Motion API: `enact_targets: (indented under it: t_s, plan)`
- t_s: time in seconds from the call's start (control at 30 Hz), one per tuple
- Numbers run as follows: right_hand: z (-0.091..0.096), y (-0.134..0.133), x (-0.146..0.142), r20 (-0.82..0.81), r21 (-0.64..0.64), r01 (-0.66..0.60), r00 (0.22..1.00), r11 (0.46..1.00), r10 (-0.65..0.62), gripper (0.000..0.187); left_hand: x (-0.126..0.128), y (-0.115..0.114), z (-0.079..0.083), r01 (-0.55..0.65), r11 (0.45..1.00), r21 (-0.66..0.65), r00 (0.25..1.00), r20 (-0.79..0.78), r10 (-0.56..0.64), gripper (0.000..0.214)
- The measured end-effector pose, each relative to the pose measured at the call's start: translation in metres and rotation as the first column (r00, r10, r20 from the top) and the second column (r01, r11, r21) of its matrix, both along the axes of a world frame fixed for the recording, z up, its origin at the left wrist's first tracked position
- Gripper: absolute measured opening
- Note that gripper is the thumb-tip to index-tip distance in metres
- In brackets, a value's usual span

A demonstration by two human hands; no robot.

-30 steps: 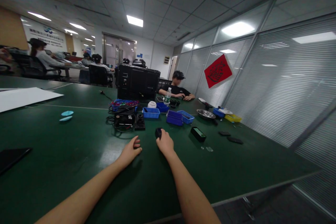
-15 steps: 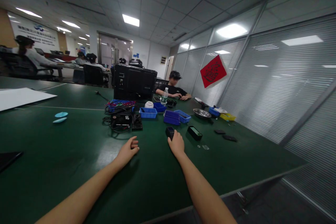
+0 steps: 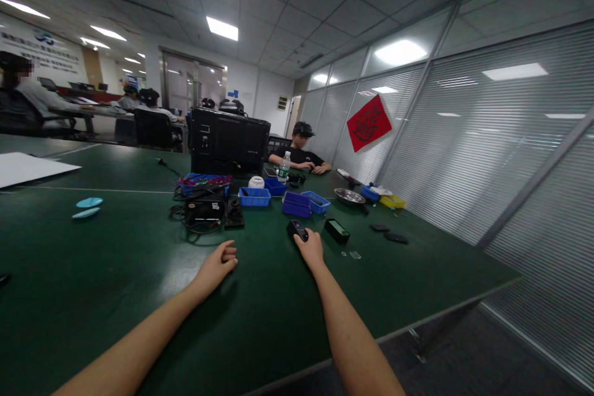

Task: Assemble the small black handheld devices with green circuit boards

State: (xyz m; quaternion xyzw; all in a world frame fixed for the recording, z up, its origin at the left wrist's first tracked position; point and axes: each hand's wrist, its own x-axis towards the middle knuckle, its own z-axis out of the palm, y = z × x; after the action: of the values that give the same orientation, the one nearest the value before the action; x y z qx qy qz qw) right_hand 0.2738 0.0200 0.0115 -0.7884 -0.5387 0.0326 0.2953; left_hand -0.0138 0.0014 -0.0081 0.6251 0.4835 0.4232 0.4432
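My right hand (image 3: 310, 248) reaches forward over the green table (image 3: 116, 272) and its fingers close around a small black device (image 3: 297, 230). A black box with a green top (image 3: 336, 230) lies just right of that device. My left hand (image 3: 214, 266) rests on the table surface to the left, fingers loosely curled, holding nothing. A black unit with coiled cables (image 3: 200, 212) sits a little beyond my left hand.
Blue bins (image 3: 297, 204), a white ball (image 3: 255, 182), a metal bowl (image 3: 349, 197) and a yellow tray (image 3: 393, 202) stand farther back. A big black case (image 3: 229, 142) blocks the middle. A seated person (image 3: 301, 158) works behind it. The table edge (image 3: 445, 315) runs at right.
My right hand slid the small black device to the right, toward the green-topped box. The view has drifted rightward. My left hand has barely moved.
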Motion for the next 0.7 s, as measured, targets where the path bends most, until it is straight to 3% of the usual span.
enact_targets:
  t_s: [0.7]
  plan:
    - [0.006, 0.004, 0.023, 0.064, -0.157, 0.126, 0.991, 0.98, -0.117, 0.053, 0.001, 0.0, 0.002, -0.004, 1.0, -0.008, 1.0, 0.004, 0.004, 0.06]
